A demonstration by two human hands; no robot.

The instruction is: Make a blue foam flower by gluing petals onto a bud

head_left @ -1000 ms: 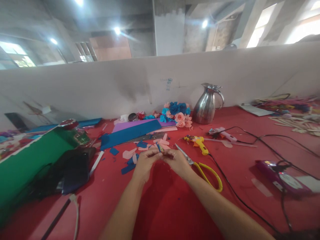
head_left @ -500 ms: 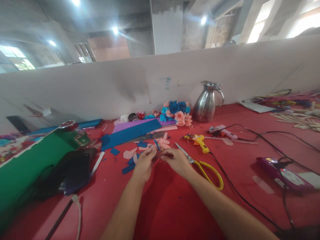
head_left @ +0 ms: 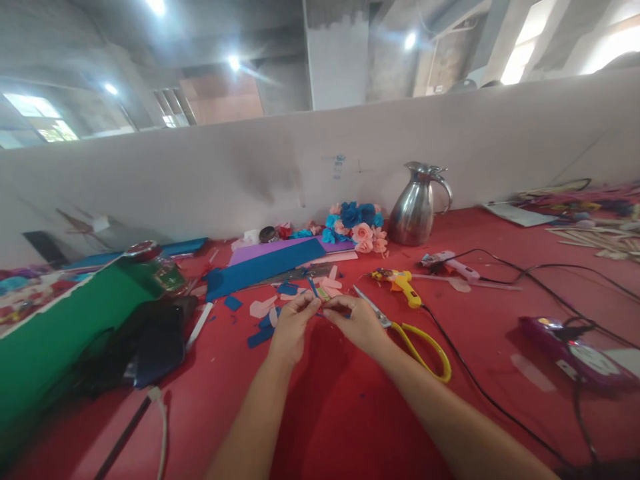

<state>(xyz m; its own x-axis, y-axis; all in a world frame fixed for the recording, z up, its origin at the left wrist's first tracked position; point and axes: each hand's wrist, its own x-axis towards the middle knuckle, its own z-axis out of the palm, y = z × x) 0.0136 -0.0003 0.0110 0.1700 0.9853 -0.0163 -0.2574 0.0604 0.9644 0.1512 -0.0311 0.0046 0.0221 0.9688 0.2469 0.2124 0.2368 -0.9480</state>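
Observation:
My left hand (head_left: 290,327) and my right hand (head_left: 356,321) meet over the red table (head_left: 350,413), fingers pinched together on a small blue strip of craft material (head_left: 320,308) held between them. Pink and blue cut scraps (head_left: 280,300) lie just beyond my fingers. Yellow-handled scissors (head_left: 405,330) rest right beside my right hand. A yellow glue gun (head_left: 400,283) lies a little farther back.
A steel jug (head_left: 417,207) and a cluster of pink and blue paper flowers (head_left: 355,227) stand by the white partition. Blue and purple sheets (head_left: 270,260), a green roll (head_left: 60,327), a black bag (head_left: 145,340), black cables (head_left: 500,400) and a purple device (head_left: 575,353) surround the work spot.
My hands stay together at the same spot, the fingers shifting slightly on the small piece. The view has drifted a little.

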